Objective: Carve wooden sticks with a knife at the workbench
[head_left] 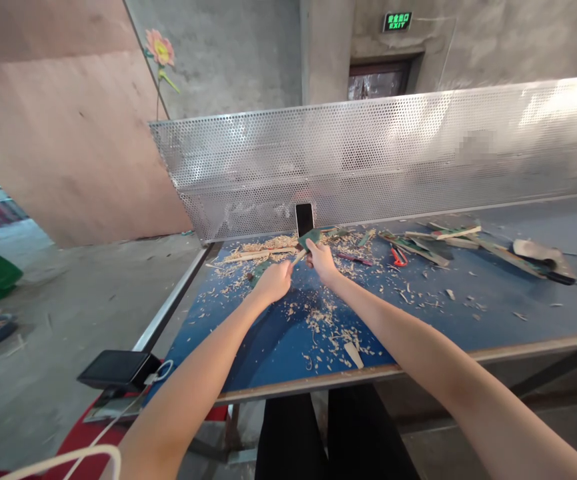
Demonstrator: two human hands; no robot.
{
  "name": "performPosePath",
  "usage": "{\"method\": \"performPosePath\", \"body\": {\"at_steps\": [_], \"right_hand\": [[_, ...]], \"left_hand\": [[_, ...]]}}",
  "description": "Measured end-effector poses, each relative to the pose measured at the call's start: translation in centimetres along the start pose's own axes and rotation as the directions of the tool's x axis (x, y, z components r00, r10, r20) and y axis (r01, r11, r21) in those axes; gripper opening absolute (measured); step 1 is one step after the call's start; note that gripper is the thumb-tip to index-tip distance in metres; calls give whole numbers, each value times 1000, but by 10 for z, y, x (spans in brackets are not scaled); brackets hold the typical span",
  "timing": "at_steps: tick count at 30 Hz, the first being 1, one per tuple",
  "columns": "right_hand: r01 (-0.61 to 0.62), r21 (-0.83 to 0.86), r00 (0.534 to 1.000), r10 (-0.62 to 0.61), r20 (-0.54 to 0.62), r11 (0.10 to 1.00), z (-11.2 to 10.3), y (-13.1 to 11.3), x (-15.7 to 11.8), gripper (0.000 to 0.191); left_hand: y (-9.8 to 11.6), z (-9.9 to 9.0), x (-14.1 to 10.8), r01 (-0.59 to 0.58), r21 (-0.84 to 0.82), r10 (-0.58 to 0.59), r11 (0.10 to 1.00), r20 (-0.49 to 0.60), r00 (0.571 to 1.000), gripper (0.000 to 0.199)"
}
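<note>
My left hand [275,280] is closed around one end of a thin, pale wooden strip [298,257], over the blue tabletop. My right hand [322,259] grips a dark green flat piece [309,237] at the strip's far end; whether it is cloth, sandpaper or something else I cannot tell. My fingers hide where the two meet. Another dark green piece [258,270] lies beside my left hand, partly covered by it. Around both hands wood shavings [325,320] are scattered.
A phone [305,219] leans against the perforated metal screen [288,153]. To the right lie a red-handled tool [398,257], a purple stick [354,259] and green-skinned bamboo strips [418,248]. A pale flat chip [353,355] rests near the front edge; a black device [118,370] sits at left.
</note>
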State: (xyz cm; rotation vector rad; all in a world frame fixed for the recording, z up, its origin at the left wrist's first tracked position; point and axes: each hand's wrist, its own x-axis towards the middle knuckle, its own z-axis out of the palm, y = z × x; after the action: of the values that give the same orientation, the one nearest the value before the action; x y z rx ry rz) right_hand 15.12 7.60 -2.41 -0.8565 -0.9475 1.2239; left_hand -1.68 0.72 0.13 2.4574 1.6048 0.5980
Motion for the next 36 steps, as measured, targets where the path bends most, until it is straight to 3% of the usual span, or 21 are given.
{"method": "performPosePath", "body": {"at_steps": [3,8,10,18,26,32,34,36], "right_hand": [[14,9,999,-14,-35,1000,-5,-4,-1,51],[-42,-5,973,42,226,999,10,8,-17,51],[-53,-23,965,57,255,998,12,9,-17,52],[-17,-1,999,17,-27,1000,-9,-4,2,50],[-67,-18,980,69,185,998,12,12,-12,49],[-23,45,998,26,-56,999,-10,-6,4,48],[-30,28,998,32,-56,999,-10,-5,2,47],[-59,-10,998,59,31,998,-2,1,-6,48]], "left_hand": [[3,1,-2,9,11,-10,1000,28,1000,36],[-1,3,-1,13,-2,-13,1000,-7,1000,35],[-2,2,0,-3,-9,2,1000,-29,1000,35],[3,0,-1,7,34,-8,999,39,999,35],[-2,2,0,7,-18,-8,1000,-20,1000,34],[0,3,0,-6,3,6,1000,18,1000,35],[-1,4,-1,-5,8,4,1000,20,1000,34],[-2,5,0,4,3,-5,1000,17,1000,33]]}}
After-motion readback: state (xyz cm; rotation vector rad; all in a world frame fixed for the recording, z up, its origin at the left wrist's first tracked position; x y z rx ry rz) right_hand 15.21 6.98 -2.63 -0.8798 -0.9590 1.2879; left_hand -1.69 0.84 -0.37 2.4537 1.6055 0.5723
